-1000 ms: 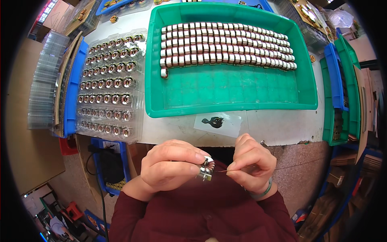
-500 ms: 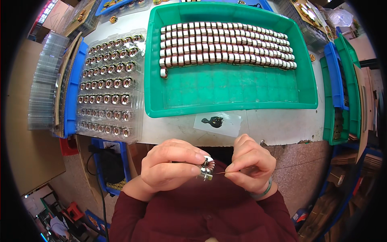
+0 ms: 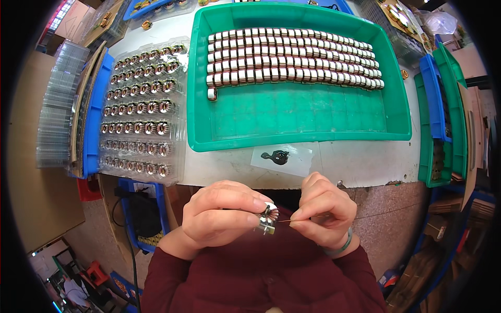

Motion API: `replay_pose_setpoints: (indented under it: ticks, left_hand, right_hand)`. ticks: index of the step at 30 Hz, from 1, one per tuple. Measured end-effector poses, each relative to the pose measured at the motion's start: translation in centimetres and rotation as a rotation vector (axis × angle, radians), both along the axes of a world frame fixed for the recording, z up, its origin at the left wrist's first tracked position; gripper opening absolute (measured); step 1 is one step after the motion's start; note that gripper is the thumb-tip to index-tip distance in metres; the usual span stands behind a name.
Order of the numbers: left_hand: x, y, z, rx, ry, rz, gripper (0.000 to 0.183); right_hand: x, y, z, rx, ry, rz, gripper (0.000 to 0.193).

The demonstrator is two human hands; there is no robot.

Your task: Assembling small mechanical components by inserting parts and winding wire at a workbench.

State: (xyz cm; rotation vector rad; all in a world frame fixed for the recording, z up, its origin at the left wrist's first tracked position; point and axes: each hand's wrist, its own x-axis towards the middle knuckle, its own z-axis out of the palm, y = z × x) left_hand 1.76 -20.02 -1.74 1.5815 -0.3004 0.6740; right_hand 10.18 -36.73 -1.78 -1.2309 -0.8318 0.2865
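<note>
The left hand (image 3: 222, 209) is closed in a pinch, thumb and fingers clamped on a wire-wound toroidal coil (image 3: 271, 213), on the person's side of the green plastic bin (image 3: 297, 143). The right hand (image 3: 326, 209), also on that side of the bin and farther right, has its fingertips pressed together on a thin copper wire (image 3: 284, 221) reaching toward the coil; a gap separates the 2 hands. Whether the wire passes through the core is hard to tell at this size. Too sharp a pull from the right hand could snap or kink the wire; a slack left pinch could let the coil twist or drop, loosening its turns.
</note>
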Motion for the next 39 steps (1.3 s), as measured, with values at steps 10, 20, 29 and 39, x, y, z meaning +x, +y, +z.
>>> replay_pose_setpoints:
  ticks: [10,20,29,39]
  left_hand:
    - [0.04,-0.06,-0.37,-0.058,0.002,-0.031,0.020]
    - [0.09,0.02,-0.18,-0.061,0.017,-0.053,0.020]
    - [0.11,-0.02,-0.59,-0.167,-0.006,-0.064,0.020]
    - [-0.04,-0.16,-0.41,-0.159,0.010,-0.068,0.022]
  right_hand:
    - [0.06,-0.08,0.01,-0.001,-0.038,0.004,0.020]
    - [0.16,-0.09,0.02,-0.007,-0.098,-0.001,0.020]
    - [0.11,-0.18,-0.23,0.019,-0.060,0.036,0.021]
    - [0.01,-0.07,-0.05,0.007,-0.067,-0.036,0.020]
